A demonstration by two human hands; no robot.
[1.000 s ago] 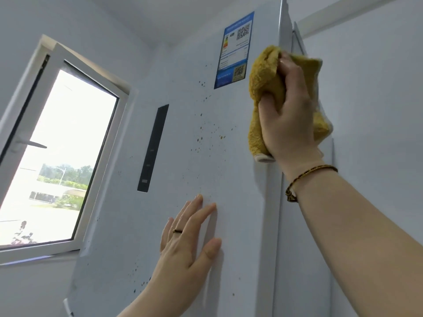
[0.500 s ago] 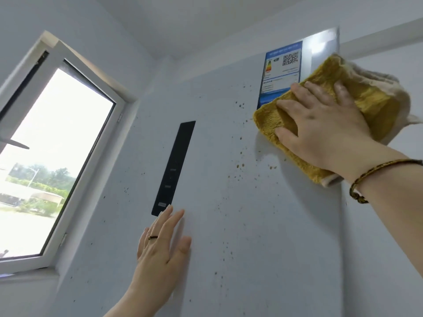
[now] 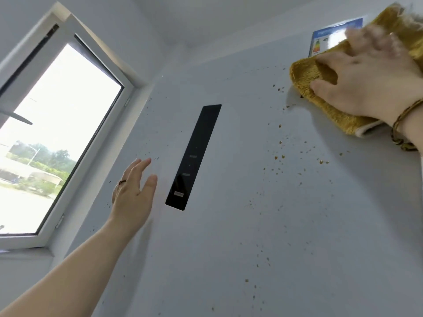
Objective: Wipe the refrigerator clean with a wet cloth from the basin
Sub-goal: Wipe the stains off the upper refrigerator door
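The white refrigerator door (image 3: pixel 240 225) fills the view, speckled with small brown spots (image 3: pixel 280 156). My right hand (image 3: pixel 366 83) presses a yellow cloth (image 3: pixel 304 74) flat against the door's upper right, partly over the blue energy label (image 3: pixel 325 42); the fingers are blurred. My left hand (image 3: pixel 132 193) is open with fingers spread, flat against or just off the door, to the left of the black control panel (image 3: pixel 194 156). It holds nothing.
An open white-framed window (image 3: pixel 57 133) is at the left, next to the refrigerator's edge. The ceiling and white wall lie above. A bracelet sits on my right wrist (image 3: pixel 402 129), a ring on my left hand.
The cloth went from the door's right edge onto its front face and now slides across the upper right. My left hand shifted left past the control panel. The view turned right.
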